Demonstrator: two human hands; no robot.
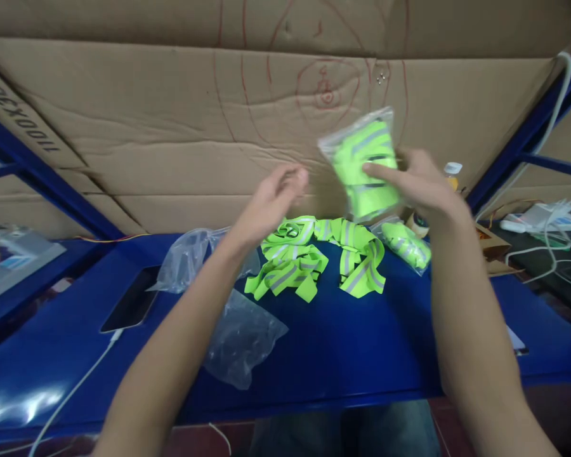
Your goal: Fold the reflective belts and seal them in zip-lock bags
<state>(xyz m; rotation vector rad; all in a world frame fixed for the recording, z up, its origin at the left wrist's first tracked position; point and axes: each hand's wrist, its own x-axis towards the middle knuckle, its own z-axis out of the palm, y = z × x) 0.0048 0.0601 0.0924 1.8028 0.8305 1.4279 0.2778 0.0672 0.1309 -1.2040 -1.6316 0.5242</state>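
Observation:
My right hand (pixel 421 181) grips a clear plastic bag packed with a folded neon-yellow reflective vest or strap set (pixel 365 168), raised in front of the cardboard. Its thumb lies across the near face of the bag; the other fingers are hidden behind. My left hand (pixel 276 195) hovers to the left of the bag, apart from it, with its fingers curled in and nothing visible in them. Below, loose neon-yellow reflective straps (pixel 292 270) lie in a heap, and more of these straps (pixel 356 257) spread beside it. A second packed bag (pixel 406 246) rests to the right.
Empty clear plastic bags (pixel 242 339) lie on the blue table (pixel 361 352). A phone (pixel 132 301) with a white cable is at left. A capped bottle (pixel 452 174) and an open cardboard box (pixel 495 251) stand at right. The cardboard wall (pixel 162 127) closes off the back.

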